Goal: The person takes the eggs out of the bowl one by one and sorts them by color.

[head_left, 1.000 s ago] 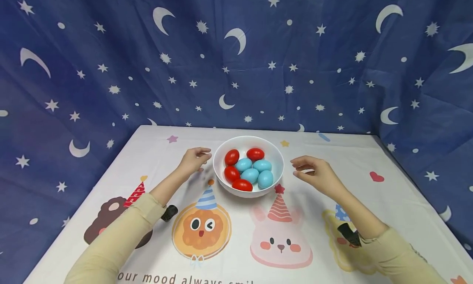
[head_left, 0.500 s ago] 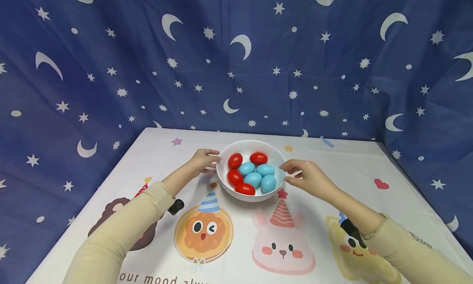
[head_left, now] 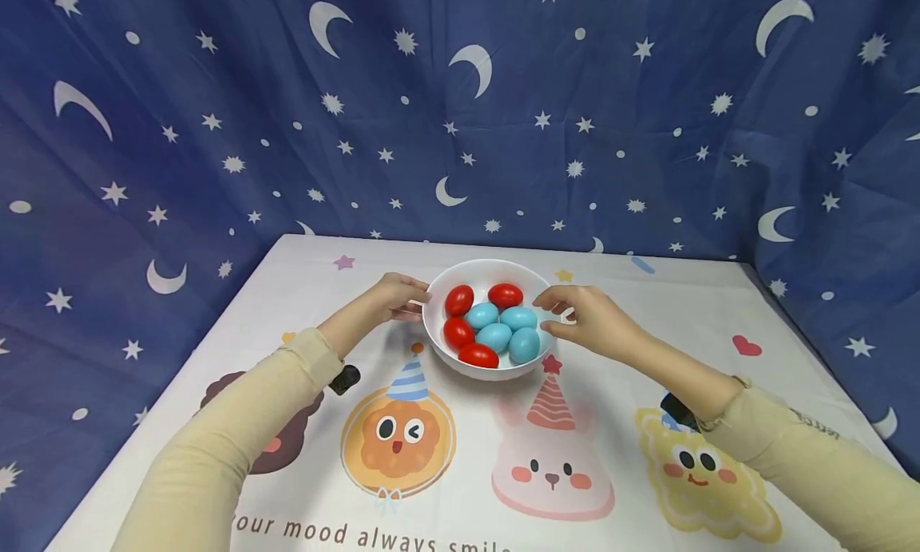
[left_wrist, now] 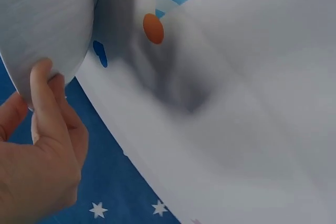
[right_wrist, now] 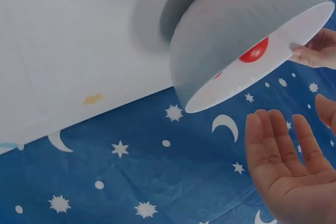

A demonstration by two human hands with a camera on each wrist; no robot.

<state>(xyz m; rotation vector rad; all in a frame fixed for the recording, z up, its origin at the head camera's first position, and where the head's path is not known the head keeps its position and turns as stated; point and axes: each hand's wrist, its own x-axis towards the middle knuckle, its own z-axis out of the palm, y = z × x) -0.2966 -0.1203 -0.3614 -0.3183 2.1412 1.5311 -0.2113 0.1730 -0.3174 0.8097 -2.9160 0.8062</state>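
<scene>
White bowl [head_left: 490, 272] between left grip [head_left: 394, 298] and right grip [head_left: 591, 322]

It stands upright on the desk [head_left: 473, 432], toward the back, with the left grip pinching its rim from the side. The right grip is unclosed, its fingers extended near the opposite rim, apart from it. Four red eggs [head_left: 458, 334] and four blue eggs [head_left: 493, 338] lie inside the bowl.

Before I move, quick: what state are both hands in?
Left hand: closed, pinching the rim of the white bowl.
Right hand: open, holding nothing, near the bowl.
</scene>
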